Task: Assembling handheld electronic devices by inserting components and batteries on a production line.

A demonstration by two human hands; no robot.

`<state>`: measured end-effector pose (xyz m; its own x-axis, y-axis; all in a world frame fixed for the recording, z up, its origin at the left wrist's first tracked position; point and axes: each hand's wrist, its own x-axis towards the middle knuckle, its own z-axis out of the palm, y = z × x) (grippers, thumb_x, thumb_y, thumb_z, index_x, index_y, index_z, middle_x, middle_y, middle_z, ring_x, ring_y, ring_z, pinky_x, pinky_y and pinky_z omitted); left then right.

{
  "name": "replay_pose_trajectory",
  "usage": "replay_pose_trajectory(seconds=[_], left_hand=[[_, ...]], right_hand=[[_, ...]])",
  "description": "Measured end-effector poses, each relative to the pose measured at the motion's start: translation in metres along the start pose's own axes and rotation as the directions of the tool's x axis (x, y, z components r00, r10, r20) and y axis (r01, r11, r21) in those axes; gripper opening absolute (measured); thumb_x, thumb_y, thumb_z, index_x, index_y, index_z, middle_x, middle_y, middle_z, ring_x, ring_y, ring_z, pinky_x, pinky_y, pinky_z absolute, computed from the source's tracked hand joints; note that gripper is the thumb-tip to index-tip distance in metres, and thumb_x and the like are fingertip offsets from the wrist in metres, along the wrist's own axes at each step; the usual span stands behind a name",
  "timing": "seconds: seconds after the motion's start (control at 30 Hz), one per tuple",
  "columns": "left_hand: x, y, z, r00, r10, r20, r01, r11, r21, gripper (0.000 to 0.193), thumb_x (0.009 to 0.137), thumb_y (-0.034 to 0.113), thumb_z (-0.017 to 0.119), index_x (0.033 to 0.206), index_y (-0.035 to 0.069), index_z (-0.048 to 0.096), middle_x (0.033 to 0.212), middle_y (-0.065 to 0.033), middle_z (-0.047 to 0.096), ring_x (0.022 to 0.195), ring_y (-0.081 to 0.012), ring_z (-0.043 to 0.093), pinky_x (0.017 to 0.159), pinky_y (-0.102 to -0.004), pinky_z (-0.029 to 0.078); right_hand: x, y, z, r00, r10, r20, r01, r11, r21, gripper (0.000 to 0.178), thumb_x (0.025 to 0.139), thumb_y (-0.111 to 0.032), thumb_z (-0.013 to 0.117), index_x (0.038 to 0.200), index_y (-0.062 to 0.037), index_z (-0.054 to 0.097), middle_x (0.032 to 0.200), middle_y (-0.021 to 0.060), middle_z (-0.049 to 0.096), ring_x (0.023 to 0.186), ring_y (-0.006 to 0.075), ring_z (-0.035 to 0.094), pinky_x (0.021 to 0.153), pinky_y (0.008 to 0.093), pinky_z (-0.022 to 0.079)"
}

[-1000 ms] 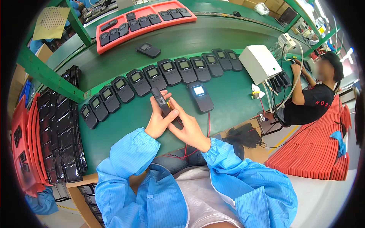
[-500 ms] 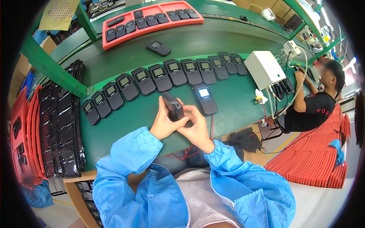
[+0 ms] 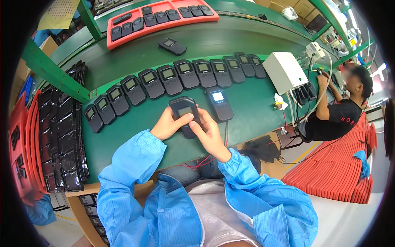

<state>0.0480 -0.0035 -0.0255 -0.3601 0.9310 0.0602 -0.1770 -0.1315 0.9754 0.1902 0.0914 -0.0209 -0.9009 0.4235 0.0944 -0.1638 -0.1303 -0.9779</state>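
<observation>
Between my two hands I hold a black handheld device (image 3: 184,107), its small grey screen facing up toward me. My left hand (image 3: 166,124) wraps round its left side, with the thumb across the front below the screen. My right hand (image 3: 211,133) grips the right side, its thumb also on the front. Just right of it lies a similar device with a lit screen (image 3: 219,105), red wires (image 3: 226,133) running from its lower end. Behind my hands stretches a curved row of the same black devices (image 3: 167,78), their screens unlit.
A red foam tray (image 3: 164,22) of devices sits at the back, and a single device (image 3: 173,46) lies before it. To the right stand a white box (image 3: 284,73) with cables and a seated co-worker (image 3: 335,107). Black packs (image 3: 61,131) and stacked red trays (image 3: 333,164) flank the bench.
The device in my hands has turned from edge-on to face up, showing its screen. Both thumbs now rest on its front. The view has shifted slightly.
</observation>
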Motion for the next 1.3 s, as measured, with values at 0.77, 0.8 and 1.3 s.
replay_pose_trajectory(seconds=[0.77,0.8,1.3], left_hand=[[-0.0006,-0.0019,0.0023,0.998,-0.008,-0.055,0.007,1.000,-0.031,0.038,0.085,0.020,0.067,0.116,0.002,0.054,0.105,-0.0040,0.061,0.097,-0.0115,0.056,0.085,-0.0293,0.047],[-0.0003,-0.0021,0.0018,0.998,-0.014,-0.058,0.013,0.999,-0.030,0.038,0.085,0.020,0.067,0.116,0.002,0.054,0.105,-0.0040,0.061,0.097,-0.0115,0.056,0.085,-0.0293,0.047],[-0.0023,-0.0009,0.0034,0.996,-0.024,-0.086,0.026,1.000,0.017,0.046,0.084,0.021,0.068,0.123,0.002,0.051,0.106,-0.0040,0.060,0.098,-0.0117,0.056,0.086,-0.0287,0.047]], right_hand=[[0.0008,0.0049,0.0010,0.999,-0.033,0.004,0.033,0.999,-0.036,0.040,0.094,-0.008,0.051,0.131,0.0007,0.039,0.116,0.0078,0.057,0.106,0.0108,0.053,0.087,0.0249,0.043],[0.0014,0.0049,0.0017,0.999,-0.044,-0.007,0.044,0.998,-0.043,0.040,0.094,-0.009,0.052,0.131,0.0007,0.039,0.114,0.0079,0.058,0.103,0.0104,0.054,0.084,0.0243,0.044],[-0.0002,0.0033,0.0010,1.000,-0.011,0.005,0.011,0.999,-0.040,0.039,0.095,-0.008,0.051,0.131,0.0003,0.040,0.117,0.0070,0.056,0.106,0.0097,0.052,0.087,0.0237,0.043]])
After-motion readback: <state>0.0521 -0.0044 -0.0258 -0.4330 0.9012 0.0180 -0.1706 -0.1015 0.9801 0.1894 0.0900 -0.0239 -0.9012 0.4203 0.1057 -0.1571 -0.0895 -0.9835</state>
